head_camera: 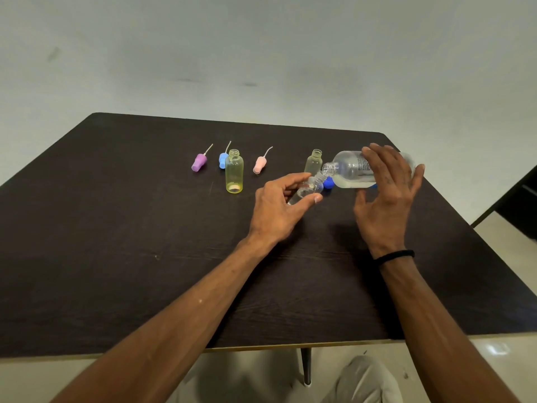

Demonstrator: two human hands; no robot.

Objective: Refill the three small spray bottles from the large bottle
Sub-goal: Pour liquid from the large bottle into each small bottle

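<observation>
The large bottle [353, 170] is clear, with a printed label, tipped almost flat, its open neck pointing toward nine o'clock, liquid pooled along its lower side. Its mouth meets the threaded neck of a small clear bottle [308, 191], tilted with its neck up toward one o'clock and holding a little liquid. At twelve o'clock from that one, a pale yellowish bottle [313, 164] stands upright and uncapped. Well off at nine o'clock, a yellow bottle [234, 175] stands upright, also uncapped.
</observation>
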